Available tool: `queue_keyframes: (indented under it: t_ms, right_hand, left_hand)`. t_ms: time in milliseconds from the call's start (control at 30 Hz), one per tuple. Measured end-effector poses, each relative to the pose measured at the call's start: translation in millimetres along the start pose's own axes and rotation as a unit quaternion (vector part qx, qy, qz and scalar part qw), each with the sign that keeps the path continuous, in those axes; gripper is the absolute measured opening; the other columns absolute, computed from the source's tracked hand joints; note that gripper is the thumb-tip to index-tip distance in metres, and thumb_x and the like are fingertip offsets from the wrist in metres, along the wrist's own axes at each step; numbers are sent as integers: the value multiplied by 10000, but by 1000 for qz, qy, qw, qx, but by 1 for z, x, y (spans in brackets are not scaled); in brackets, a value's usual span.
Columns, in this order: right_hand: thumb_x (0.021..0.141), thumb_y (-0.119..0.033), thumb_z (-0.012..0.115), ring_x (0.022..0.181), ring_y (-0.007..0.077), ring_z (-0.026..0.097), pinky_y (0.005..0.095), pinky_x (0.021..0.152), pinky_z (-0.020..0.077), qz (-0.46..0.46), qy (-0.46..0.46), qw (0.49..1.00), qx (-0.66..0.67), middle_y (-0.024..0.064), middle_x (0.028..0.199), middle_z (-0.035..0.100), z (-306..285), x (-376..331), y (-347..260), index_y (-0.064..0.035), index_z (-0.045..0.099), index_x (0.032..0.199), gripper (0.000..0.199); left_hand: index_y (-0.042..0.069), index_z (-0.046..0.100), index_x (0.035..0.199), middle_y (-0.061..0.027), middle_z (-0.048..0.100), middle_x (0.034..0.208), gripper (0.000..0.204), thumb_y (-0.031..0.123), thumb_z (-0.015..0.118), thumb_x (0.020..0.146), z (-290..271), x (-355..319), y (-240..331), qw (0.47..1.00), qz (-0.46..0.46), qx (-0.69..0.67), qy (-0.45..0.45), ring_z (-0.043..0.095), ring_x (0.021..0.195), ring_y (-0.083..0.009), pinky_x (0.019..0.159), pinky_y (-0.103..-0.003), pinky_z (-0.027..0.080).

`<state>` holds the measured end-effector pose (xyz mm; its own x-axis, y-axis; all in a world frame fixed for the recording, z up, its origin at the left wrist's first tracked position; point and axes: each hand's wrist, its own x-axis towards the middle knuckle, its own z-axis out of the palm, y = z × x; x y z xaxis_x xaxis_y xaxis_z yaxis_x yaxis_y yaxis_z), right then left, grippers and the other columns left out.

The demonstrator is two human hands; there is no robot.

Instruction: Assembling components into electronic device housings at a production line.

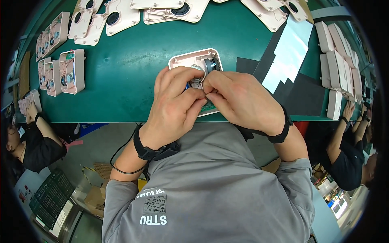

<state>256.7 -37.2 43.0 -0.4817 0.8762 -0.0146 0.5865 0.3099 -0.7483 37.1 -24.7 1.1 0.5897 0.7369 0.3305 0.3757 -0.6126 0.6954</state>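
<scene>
A pale pink speaker housing (190, 55) lies open in front of me at the table's near edge. Inside it are a round dark speaker driver (210, 65), thin wires (201, 84) and a green circuit board (208, 107). My left hand (174, 101) curls over the housing's left side, its thumb and forefinger closed near the wires; what they grip is hidden. From the right, my right hand (245, 97) reaches in with thumb and forefinger pinched on a thin wire. The fingertips of both hands almost meet above the circuit board and cover part of the housing.
Several open housings (73, 73) stand at the left on the green table (133, 77). Flat pink panels with round speakers (121, 18) line the far edge. Black sheets (302, 97) and a shiny silver sheet (289, 52) lie at right, beside stacked pale housings (338, 69). Co-workers sit at both sides.
</scene>
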Motion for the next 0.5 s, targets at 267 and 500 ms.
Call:
queue_keyframes:
  t_ms: [267, 500]
  right_hand:
    - [909, 11, 730, 791, 272, 723, 350, 690, 563, 24, 41, 996, 69, 116, 923, 711, 9, -9, 9, -18, 609, 1109, 236]
    - [912, 28, 729, 767, 198, 715, 286, 712, 562, 65, 10, 987, 150, 98, 868, 701, 1, -8, 10, -1, 571, 1166, 301]
  left_hand:
    - [52, 732, 890, -143, 657, 1316, 151, 65, 827, 773, 5, -1, 3, 996, -53, -71, 11, 558, 1278, -366, 1098, -520, 376]
    - [70, 741, 863, -141, 658, 1325, 129, 78, 828, 768, 11, -4, 0, 998, -43, -52, 18, 551, 1291, -364, 1108, -519, 361]
